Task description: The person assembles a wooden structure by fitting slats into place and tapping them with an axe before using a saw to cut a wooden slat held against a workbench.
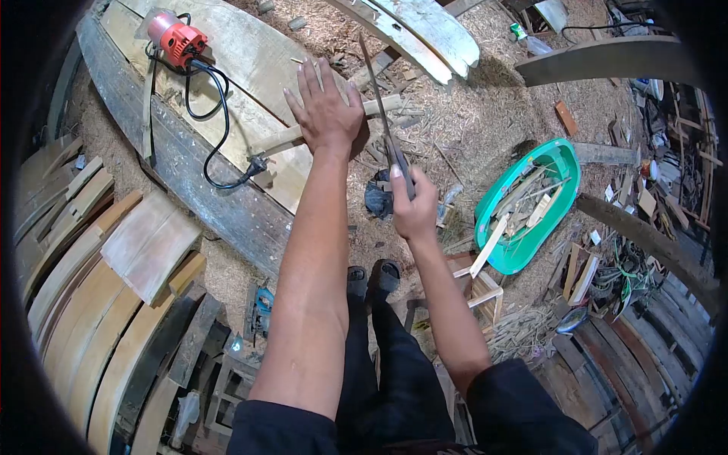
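Note:
My left hand (326, 114) lies flat with fingers spread, pressing a narrow wooden strip (280, 139) against the wide pale boards (250, 64). One end of the strip (383, 105) juts past the boards' edge on the right. Closed around a dark handle, my right hand (414, 203) holds a handsaw (379, 95), its long thin blade seen nearly edge-on and pointing up and away. In this view the blade overlaps the strip just right of my left hand. A black plug and cord (256, 165) rest on the boards beside my left forearm.
A red power tool (178, 38) stands on the boards at upper left. On the right, a green tub (563, 171) holds wood scraps. Curved planks (91, 318) are stacked at lower left, and a curved beam (607, 62) reaches in at upper right. Shavings cover the ground.

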`<control>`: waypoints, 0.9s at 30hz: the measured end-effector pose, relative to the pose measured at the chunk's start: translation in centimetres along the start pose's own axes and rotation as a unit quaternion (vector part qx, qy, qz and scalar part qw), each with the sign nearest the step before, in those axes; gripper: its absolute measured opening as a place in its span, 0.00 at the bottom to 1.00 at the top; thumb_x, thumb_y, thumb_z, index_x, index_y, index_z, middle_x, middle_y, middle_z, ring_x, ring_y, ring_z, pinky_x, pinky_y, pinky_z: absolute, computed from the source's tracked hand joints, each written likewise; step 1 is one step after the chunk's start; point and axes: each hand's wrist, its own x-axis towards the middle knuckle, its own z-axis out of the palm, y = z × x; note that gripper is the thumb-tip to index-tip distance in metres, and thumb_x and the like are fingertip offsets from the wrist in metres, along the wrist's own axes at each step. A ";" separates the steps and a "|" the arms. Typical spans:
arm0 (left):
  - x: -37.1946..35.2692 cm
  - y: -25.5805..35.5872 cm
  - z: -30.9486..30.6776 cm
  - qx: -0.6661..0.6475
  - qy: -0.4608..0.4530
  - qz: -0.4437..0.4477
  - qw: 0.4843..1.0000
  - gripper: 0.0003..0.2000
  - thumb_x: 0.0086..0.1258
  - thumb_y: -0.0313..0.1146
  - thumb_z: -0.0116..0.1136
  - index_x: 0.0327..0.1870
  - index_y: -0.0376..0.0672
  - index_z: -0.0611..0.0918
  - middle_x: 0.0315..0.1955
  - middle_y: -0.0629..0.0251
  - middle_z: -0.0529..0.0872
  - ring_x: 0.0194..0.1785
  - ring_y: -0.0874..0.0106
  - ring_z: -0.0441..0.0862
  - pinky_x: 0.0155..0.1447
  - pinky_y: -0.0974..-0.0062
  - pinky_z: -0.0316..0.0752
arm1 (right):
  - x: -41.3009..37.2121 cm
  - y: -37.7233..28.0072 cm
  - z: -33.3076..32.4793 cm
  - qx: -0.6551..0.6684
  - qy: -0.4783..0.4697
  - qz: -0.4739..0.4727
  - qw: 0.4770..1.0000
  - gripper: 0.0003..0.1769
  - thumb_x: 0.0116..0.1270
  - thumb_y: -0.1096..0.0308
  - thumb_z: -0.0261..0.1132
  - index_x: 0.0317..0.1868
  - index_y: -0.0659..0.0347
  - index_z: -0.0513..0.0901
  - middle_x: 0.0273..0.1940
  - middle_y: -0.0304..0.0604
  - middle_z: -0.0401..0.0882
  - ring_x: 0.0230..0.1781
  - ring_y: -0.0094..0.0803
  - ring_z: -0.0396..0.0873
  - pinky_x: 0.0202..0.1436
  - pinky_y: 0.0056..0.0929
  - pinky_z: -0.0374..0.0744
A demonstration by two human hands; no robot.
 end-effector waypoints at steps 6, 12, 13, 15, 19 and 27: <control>0.0 0.1 -0.1 0.014 -0.014 -0.004 1.000 0.32 0.70 0.51 0.47 0.73 0.47 0.64 0.74 0.58 0.59 0.78 0.61 0.52 0.79 0.50 0.39 | -6.5 1.5 -2.1 0.002 0.011 0.009 1.000 0.16 0.71 0.59 0.61 0.30 0.63 0.76 0.19 0.32 0.68 0.21 0.18 0.65 0.23 0.25 0.63; 0.1 0.1 0.0 0.012 -0.010 -0.005 1.000 0.31 0.70 0.51 0.47 0.73 0.48 0.65 0.74 0.59 0.59 0.78 0.62 0.53 0.79 0.50 0.39 | -1.2 0.1 0.0 0.012 0.016 -0.007 1.000 0.14 0.70 0.62 0.61 0.32 0.64 0.77 0.18 0.37 0.70 0.20 0.21 0.65 0.24 0.28 0.67; 0.1 0.1 0.0 0.009 -0.008 -0.006 1.000 0.31 0.70 0.50 0.47 0.73 0.48 0.65 0.74 0.59 0.59 0.78 0.62 0.53 0.79 0.50 0.39 | -0.4 -0.2 0.2 0.014 0.011 -0.001 1.000 0.14 0.70 0.62 0.62 0.32 0.64 0.77 0.18 0.38 0.70 0.20 0.21 0.66 0.24 0.28 0.67; 0.1 0.1 0.0 0.002 -0.007 -0.007 1.000 0.31 0.70 0.50 0.47 0.73 0.48 0.65 0.74 0.59 0.60 0.78 0.62 0.53 0.79 0.50 0.39 | -0.8 -0.6 -0.3 0.002 0.004 -0.006 1.000 0.13 0.69 0.63 0.62 0.32 0.64 0.77 0.18 0.39 0.71 0.19 0.23 0.67 0.25 0.29 0.67; 0.5 0.1 -0.1 -0.004 -0.008 -0.009 1.000 0.31 0.70 0.49 0.47 0.73 0.48 0.65 0.74 0.59 0.60 0.78 0.62 0.52 0.79 0.49 0.39 | -6.0 2.7 -1.8 -0.015 0.008 -0.020 1.000 0.13 0.69 0.63 0.62 0.31 0.64 0.77 0.19 0.40 0.72 0.20 0.24 0.69 0.25 0.30 0.68; 0.1 0.1 -0.3 -0.006 -0.011 -0.006 1.000 0.31 0.70 0.49 0.47 0.73 0.47 0.64 0.74 0.58 0.59 0.78 0.62 0.51 0.79 0.49 0.39 | 0.3 -0.9 -0.4 0.004 -0.011 0.023 1.000 0.13 0.70 0.62 0.62 0.32 0.64 0.78 0.20 0.36 0.71 0.23 0.19 0.69 0.27 0.26 0.69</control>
